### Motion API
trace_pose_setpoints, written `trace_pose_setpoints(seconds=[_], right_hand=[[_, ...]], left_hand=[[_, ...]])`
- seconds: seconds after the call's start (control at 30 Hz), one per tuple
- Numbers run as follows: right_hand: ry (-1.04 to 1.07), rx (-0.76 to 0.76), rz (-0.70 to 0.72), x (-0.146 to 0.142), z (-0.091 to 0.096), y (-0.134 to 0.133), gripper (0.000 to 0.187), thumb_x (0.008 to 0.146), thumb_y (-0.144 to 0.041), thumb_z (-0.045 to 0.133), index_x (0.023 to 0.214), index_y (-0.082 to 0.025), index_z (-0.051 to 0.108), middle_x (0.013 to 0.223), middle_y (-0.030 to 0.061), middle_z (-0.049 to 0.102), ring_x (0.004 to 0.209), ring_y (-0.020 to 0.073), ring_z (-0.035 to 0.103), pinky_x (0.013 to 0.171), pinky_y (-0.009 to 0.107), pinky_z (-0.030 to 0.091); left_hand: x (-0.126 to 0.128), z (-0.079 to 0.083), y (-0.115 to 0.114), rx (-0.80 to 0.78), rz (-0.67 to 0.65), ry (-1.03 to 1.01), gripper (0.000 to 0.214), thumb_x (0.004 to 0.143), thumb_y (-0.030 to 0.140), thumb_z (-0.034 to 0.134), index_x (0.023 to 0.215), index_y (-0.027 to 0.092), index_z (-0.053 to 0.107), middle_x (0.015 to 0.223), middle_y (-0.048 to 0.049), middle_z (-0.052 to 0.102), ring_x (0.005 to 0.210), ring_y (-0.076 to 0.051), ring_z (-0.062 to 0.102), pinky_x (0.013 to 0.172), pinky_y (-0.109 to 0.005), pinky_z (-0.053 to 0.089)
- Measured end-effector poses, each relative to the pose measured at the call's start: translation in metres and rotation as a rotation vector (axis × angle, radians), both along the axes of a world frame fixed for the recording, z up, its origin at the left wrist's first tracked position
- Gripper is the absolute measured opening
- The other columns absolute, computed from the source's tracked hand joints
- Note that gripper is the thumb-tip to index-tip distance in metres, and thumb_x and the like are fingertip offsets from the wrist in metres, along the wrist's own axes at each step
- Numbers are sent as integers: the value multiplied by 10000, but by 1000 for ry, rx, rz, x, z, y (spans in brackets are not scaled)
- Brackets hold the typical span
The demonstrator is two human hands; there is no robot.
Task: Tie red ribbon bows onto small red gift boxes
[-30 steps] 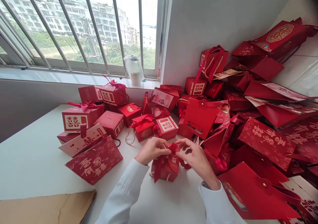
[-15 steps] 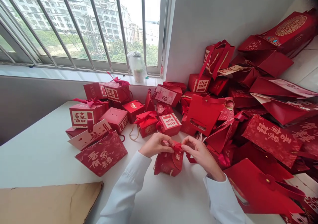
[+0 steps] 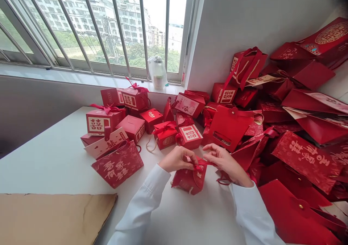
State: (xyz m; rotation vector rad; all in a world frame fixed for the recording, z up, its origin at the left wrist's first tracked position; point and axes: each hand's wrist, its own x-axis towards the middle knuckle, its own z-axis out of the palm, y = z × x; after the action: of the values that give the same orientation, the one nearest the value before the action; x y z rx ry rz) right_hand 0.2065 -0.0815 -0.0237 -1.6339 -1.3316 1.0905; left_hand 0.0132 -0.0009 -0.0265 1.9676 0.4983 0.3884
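A small red gift box (image 3: pixel 187 181) with gold lettering on its flap stands on the white table in front of me. A red ribbon (image 3: pixel 202 162) is gathered at its top. At the left of the gathered part, my left hand (image 3: pixel 179 160) pinches the ribbon between thumb and fingers. My right hand (image 3: pixel 227 163) is on the other side, its thumb and fingers on the ribbon's right-hand stretch, with the index finger raised somewhat apart. A loose ribbon end hangs below the right hand. The exact grip points are partly hidden by the fingers.
Several red boxes (image 3: pixel 130 127) stand behind the hands, and a printed red bag (image 3: pixel 118 165) leans at left. A large heap of red bags (image 3: pixel 304 158) fills the right side. Cardboard (image 3: pixel 54 216) lies front left. A plastic-wrapped cup (image 3: pixel 158 74) sits on the windowsill.
My right hand has drawn slightly to the right of the box top, and a stretch of ribbon now shows between the hands. The whole view has shifted a little.
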Motion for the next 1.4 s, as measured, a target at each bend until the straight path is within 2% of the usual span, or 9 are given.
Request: trace_pose_setpoints(seconds=[0.2,0.4,0.53,0.63,0.77,0.83,0.97,1.1,1.4], right_hand=[[-46,-137,107,11,13,-2,364,768,-461,614,994,-175,601,524,-43,544,489,114,513,441,200,312],[196,-79,48,7,25,9,540,695,-402,695,1152,-185,507,498,-116,463,374,49,323,368,166,220],[238,-9,14,0,27,16,570,666,-384,720,1141,-165,491,542,-91,528,441,67,423,411,175,295],[250,28,-35,-11,29,16,586,666,-368,711,1158,-172,459,586,-68,581,454,81,480,432,194,353],[233,98,-80,-34,32,7,681,655,-357,694,1240,-205,381,662,-41,637,521,137,593,498,253,482],[221,115,-83,-45,28,-1,646,674,-365,672,1238,-228,389,685,-39,648,552,155,629,530,271,514],[229,126,-180,-57,12,-18,599,696,-411,653,1208,-214,413,691,-31,650,561,163,641,569,289,532],[49,177,-285,-53,-3,-29,528,742,-393,624,1197,-184,456,723,10,682,649,181,636,689,326,518],[-96,201,-183,-50,-8,-21,374,770,-243,563,1140,-201,530,805,18,718,662,163,644,626,265,488]], left_hand=[[4,0,-3,88,-3,-15,168,733,273,682,810,130,725,716,-21,675,632,-100,520,587,-175,407],[7,0,-6,103,40,-44,159,708,250,699,801,154,612,738,10,636,624,-92,518,579,-185,410],[8,2,-12,70,119,-38,259,700,252,690,859,187,496,707,33,613,630,-114,556,568,-202,423],[11,3,-20,126,222,27,282,698,228,673,900,199,478,655,45,606,610,-128,559,553,-209,397],[18,4,-31,241,402,105,176,707,202,621,841,200,507,676,24,623,610,-143,565,545,-219,361],[20,4,-34,247,446,127,132,705,200,605,818,194,536,690,7,644,618,-150,573,559,-226,367],[18,6,-31,185,421,125,96,688,153,580,778,170,608,682,-5,659,613,-134,573,572,-212,386],[14,5,-24,131,380,73,96,736,211,574,758,146,642,665,-5,654,592,-113,552,558,-196,387],[4,-6,-10,-160,156,-7,290,768,350,600,954,127,588,791,-56,675,668,-136,584,548,-198,422]])
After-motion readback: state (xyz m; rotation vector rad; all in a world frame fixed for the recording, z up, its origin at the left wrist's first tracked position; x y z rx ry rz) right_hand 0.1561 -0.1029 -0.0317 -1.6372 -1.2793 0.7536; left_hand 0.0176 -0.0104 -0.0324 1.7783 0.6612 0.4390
